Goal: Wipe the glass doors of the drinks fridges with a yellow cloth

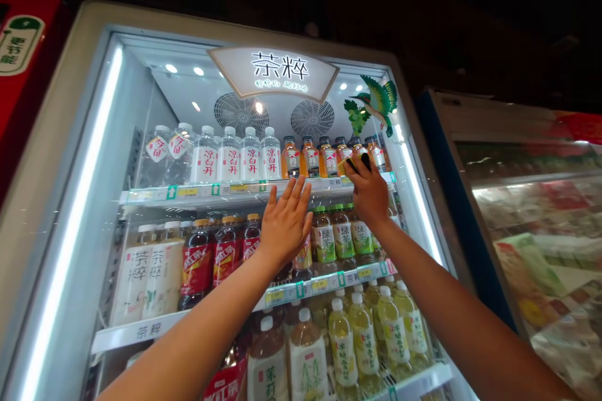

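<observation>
My left hand [286,220] lies flat against the glass door of a lit drinks fridge [405,75], fingers stretched out, with nothing in it. Higher and to the right, my right hand [369,191] is closed around a small black and yellow block-like object [356,165], held up at the glass; its exact kind does not show. Behind the glass near that hand stand amber bottles [310,156] on the top shelf. Green-labelled tea bottles [324,235] stand on the shelf below, between my two arms.
Clear water bottles [229,153] fill the top shelf's left side. A fan-shaped sign [282,72] and a bird sticker [379,100] are on the door's upper part. A red cabinet [28,56] stands left, another glass-fronted fridge [531,150] right.
</observation>
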A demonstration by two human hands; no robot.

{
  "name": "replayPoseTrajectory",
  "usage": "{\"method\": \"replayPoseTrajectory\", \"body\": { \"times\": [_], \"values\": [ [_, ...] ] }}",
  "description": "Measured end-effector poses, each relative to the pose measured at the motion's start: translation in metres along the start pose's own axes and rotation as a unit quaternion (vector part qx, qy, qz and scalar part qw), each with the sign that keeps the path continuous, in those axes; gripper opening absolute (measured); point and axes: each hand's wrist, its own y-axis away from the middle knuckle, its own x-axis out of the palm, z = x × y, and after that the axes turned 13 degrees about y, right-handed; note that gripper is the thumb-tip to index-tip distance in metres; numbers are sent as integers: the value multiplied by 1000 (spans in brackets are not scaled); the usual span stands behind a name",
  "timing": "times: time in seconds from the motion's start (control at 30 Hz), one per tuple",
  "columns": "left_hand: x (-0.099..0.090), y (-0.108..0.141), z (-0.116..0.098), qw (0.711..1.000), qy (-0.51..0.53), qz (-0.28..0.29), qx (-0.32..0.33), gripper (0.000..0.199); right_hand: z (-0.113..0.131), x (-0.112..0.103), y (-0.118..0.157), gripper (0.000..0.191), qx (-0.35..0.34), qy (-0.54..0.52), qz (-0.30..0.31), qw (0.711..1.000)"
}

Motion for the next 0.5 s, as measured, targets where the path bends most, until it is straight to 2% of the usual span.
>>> {"method": "replayPoseTrajectory", "body": {
  "times": [0.07,0.17,0.23,0.3,0.4,0.5],
  "values": [
    [3,-1,-4,1000,3,-2,2,68,-6,-1,19,75,28,6,-9,1000],
    [8,-7,-12,1000,7,-1,11,69,-4,-3,36,72,-13,11,13,1000],
    [12,-14,-21,1000,10,-1,15,70,-8,-3,26,73,-51,10,29,998],
    [16,-21,-29,1000,12,-3,18,70,-23,1,8,73,-56,6,27,998],
    [22,-25,-40,1000,15,-2,21,70,-57,6,-2,68,-4,6,-4,1000],
    [26,-23,-45,1000,16,1,25,68,-77,8,22,64,44,27,-16,999]
  ]
}}
